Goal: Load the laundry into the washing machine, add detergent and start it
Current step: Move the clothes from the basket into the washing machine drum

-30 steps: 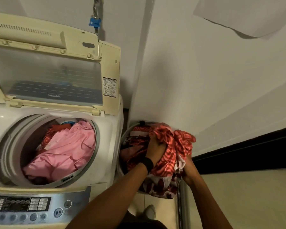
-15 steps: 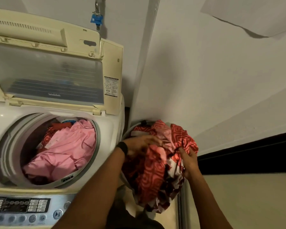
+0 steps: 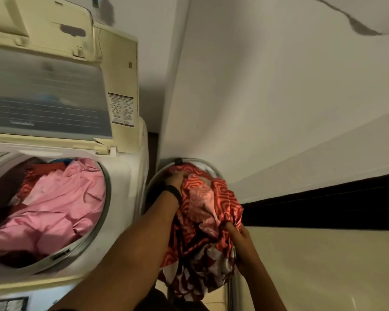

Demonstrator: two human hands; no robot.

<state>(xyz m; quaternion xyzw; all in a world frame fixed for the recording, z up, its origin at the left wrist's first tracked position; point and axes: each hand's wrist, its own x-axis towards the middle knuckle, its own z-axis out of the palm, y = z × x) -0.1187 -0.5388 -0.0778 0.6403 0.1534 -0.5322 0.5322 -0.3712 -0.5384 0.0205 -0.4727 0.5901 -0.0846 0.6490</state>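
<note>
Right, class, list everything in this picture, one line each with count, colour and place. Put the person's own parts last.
washing machine: one, white, left side
lid: one, cream frame with a clear panel, raised at the machine's back
label: one, white with black print, on the lid's right edge
pink cloth: one heap, pink, in the drum on top of red items
control panel: one, dark and blurred, bottom left corner
basket: one, pale rim, between machine and wall
patterned cloth: one bundle, red and white, over the basket
black strip: one, black, along the right wall
wristband: one, black, left wrist
left hand: one, grips the bundle's top
right hand: one, grips the bundle's right side
</note>
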